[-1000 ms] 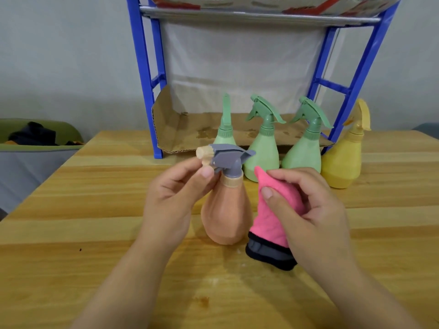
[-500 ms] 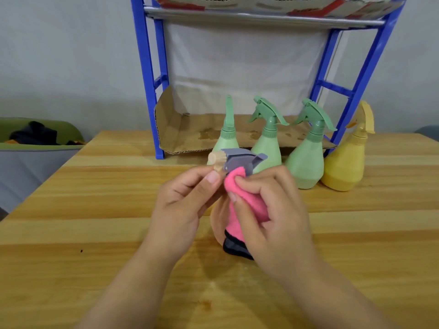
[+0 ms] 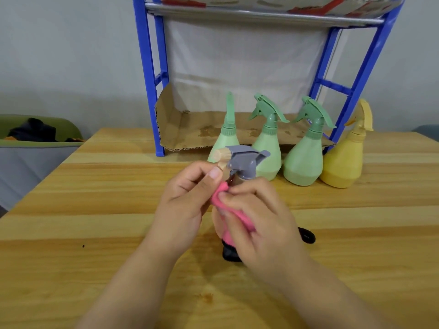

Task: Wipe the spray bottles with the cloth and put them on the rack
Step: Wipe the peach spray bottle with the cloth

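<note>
Table (image 3: 95, 210) of pale striped wood carries a blue metal-framed rack (image 3: 147, 91) at its far edge, lined with a brown cardboard sheet (image 3: 185, 129). Before the rack stand three pale green plastic spray bottles (image 3: 267, 153) and a yellow plastic spray bottle (image 3: 342, 162). Nearer, a peach plastic spray bottle with a grey trigger head (image 3: 244, 157) stands upright on the table. The left hand (image 3: 187, 205) pinches it under the head. The right hand (image 3: 261, 224) grips a pink cloth with a black edge (image 3: 217, 198), pressed against the bottle's neck.

Soft, even overhead light; faint shadows, slight motion blur, wide-angle bowing.
</note>
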Demonstrator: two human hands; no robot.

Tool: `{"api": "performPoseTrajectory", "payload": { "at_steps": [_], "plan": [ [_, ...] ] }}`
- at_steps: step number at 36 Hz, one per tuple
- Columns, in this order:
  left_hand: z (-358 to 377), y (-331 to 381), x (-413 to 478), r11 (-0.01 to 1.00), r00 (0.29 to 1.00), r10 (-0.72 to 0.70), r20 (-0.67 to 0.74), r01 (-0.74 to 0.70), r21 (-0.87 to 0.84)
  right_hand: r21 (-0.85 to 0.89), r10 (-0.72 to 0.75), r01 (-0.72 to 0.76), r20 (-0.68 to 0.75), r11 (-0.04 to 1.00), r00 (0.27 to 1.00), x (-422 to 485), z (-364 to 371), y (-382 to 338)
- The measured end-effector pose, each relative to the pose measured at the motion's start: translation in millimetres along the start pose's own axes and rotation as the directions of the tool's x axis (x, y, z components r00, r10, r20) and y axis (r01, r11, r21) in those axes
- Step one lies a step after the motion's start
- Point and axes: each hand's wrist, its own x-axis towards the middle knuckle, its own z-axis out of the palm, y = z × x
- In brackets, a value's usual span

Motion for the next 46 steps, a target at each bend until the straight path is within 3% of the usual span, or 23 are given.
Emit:
{"api": "performPoseTrajectory", "payload": {
  "at_steps": [5, 14, 25, 27, 30, 32, 36, 42, 46],
  "plan": [
    [1, 0, 0, 1.0, 1.0, 0.012, 0.019, -0.011, -0.009, -0.002, 0.059, -0.06, -0.148, 0.998, 0.987, 10, -5, 0],
    [4, -1, -1, 0.999, 0.998, 0.042, -0.044, -0.041, 0.023, -0.001, 0.036, -0.036, 0.016, 0.999, 0.999, -3, -2, 3],
    [21, -12, -4, 0.988, 0.962, -0.003, -0.272, 0.045, 0.149, 0.07, 0.393, -0.388, -0.246, 0.919, 0.886, -5, -27, 13],
    [24, -14, -4, 0.982, 0.959, 0.001, -0.284, 0.052, 0.179, 0.129, 0.488, -0.47, -0.22, 0.873, 0.845, -6, -29, 15],
    [26, -16, -3, 0.988, 0.957, -0.018, -0.29, 0.062, 0.141, 0.255, 0.592, -0.562, -0.051, 0.787, 0.805, -5, -28, 16],
    [25, -17, -1, 0.993, 0.959, -0.051, -0.279, 0.079, 0.089, 0.267, 0.603, -0.59, 0.042, 0.762, 0.797, -4, -25, 17],
    [23, -20, 1, 0.994, 0.964, -0.092, -0.25, 0.103, 0.03, 0.254, 0.624, -0.625, 0.096, 0.738, 0.776, -1, -18, 21],
    [20, -28, 0, 0.979, 0.975, -0.036, -0.222, 0.078, 0.186, 0.201, 0.63, -0.657, 0.186, 0.727, 0.754, 0, -16, 27],
    [19, -28, 2, 0.969, 0.982, 0.004, -0.19, 0.043, 0.244, 0.094, 0.56, -0.578, 0.166, 0.81, 0.812, -6, -17, 29]
  ]
}}
